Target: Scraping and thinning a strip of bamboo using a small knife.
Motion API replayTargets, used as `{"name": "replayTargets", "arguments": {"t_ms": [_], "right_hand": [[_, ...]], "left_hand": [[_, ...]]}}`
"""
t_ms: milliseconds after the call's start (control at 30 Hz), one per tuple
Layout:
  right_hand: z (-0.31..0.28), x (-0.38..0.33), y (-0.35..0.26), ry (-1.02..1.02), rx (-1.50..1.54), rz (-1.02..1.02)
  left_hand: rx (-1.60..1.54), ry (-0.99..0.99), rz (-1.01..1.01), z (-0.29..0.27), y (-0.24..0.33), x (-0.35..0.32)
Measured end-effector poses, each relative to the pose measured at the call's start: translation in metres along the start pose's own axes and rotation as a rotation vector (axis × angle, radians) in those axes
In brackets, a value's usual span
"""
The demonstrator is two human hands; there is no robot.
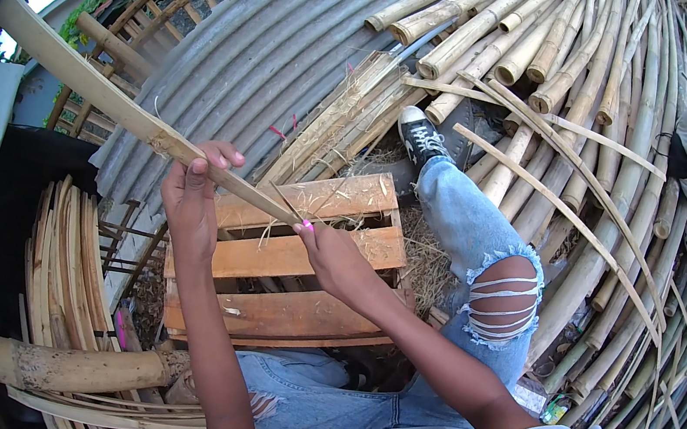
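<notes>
- The strip is held aslant in the air, its near end above the far half of the slatted surface, its other end reaching well past the far left corner.
- The left hand grasps the strip between thumb and fingers, near the surface's far left corner.
- The right hand is closed at the strip's near end, above the middle slat; a thin dark piece shows beside its thumb, too small to identify.
- Shavings lie on the surface at its far right corner.
- Slats are heaped beyond the far edge, next to a corrugated sheet.
- Split lengths stand off the left edge, with a thick pole past the near left corner.
- Off the right edge extends the person's leg in torn jeans; many poles lie beyond it.
</notes>
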State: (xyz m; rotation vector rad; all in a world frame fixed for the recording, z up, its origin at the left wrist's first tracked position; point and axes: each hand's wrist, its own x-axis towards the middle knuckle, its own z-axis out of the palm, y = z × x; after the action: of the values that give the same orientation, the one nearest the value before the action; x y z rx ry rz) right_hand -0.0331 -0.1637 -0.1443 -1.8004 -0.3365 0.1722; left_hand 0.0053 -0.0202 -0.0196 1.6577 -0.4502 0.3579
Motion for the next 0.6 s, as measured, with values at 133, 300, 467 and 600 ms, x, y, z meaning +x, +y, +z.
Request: {"name": "replayTargets", "arguments": {"t_ms": [133, 300, 467, 600], "right_hand": [[0.022, -0.001, 0.035, 0.093, -0.131, 0.107], [0.002, 0.011, 0.033, 0.001, -0.061, 0.106], [0.005, -0.006, 0.017, 0.101, -0.167, 0.088], [0.022, -0.013, 0.013, 0.111, -0.274, 0.018]], "left_hand": [[0.002, 0.015, 0.030, 0.008, 0.004, 0.007], [0.028, 0.094, 0.012, 0.008, -0.007, 0.006], [-0.095, 0.204, 0.097, 0.016, 0.002, 0.000], [-0.046, 0.240, 0.117, 0.014, 0.009, -0.015]]}}
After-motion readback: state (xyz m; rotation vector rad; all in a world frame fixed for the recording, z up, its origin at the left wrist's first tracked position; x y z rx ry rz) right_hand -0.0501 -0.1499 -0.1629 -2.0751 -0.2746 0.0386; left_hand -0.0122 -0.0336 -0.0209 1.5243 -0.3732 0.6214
